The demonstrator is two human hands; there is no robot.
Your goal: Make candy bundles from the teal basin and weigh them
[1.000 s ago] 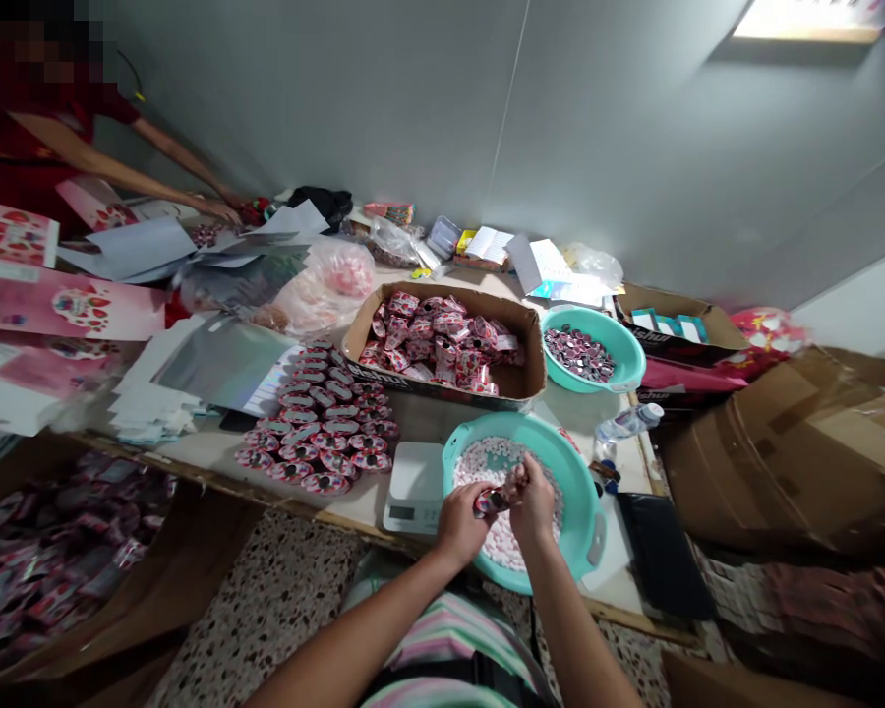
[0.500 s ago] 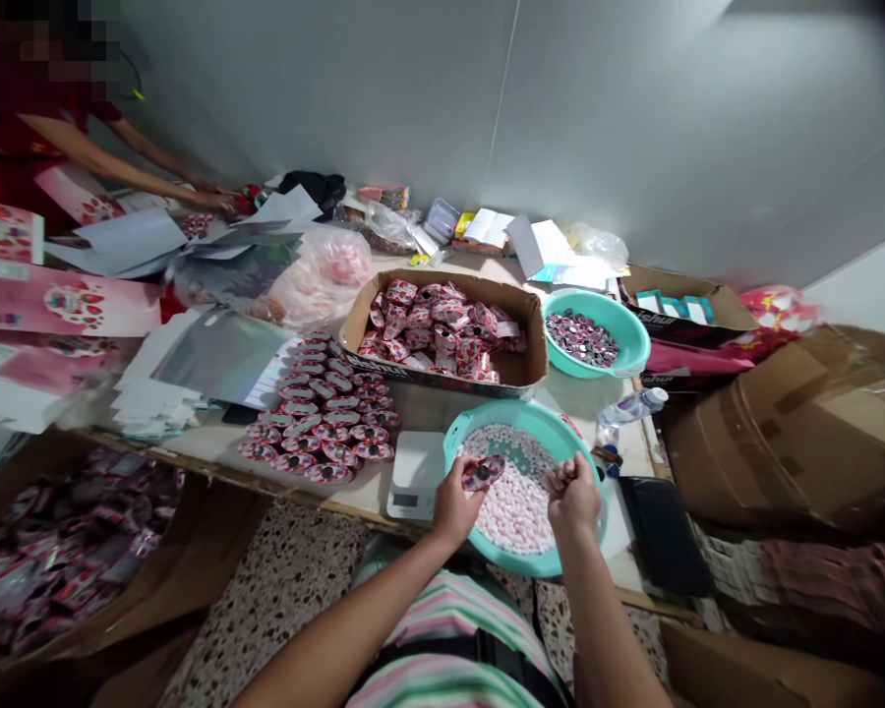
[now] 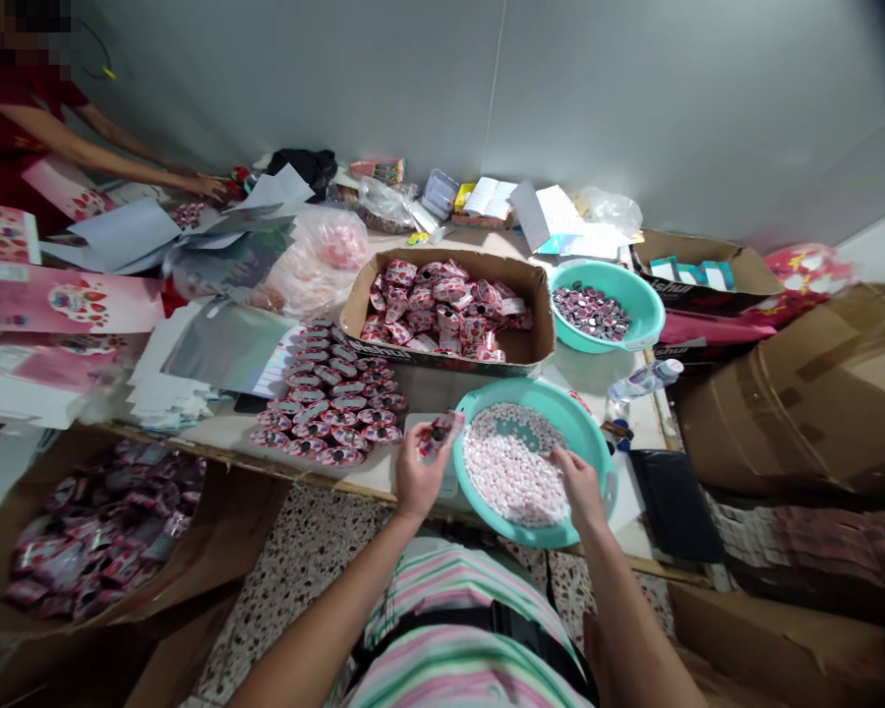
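Observation:
My left hand (image 3: 419,480) grips a small red-and-pink printed packet (image 3: 440,431) with a dark opening, beside the left rim of a turquoise basin (image 3: 606,447). A white kitchen scale (image 3: 448,484) lies partly hidden behind that hand. The basin contains many small white and pale pink pieces (image 3: 512,477), perhaps candies. My right hand (image 3: 582,487) reaches over its right side, fingers drawn together at the pieces; what they hold is hidden. Rows of similar oval packets (image 3: 331,403) stand on the table to the left.
Behind the basin is a cardboard box (image 3: 544,346) of printed packets, with a second turquoise basin (image 3: 653,320) of dark, shiny round pieces. A bottle (image 3: 645,381) and black pad (image 3: 675,506) lie right. Another person's arm (image 3: 95,157) reaches in at far left.
My left hand has moved left with the packet, from over the basin to beside its rim. My right hand has lowered toward the white pieces. The view has shifted slightly.

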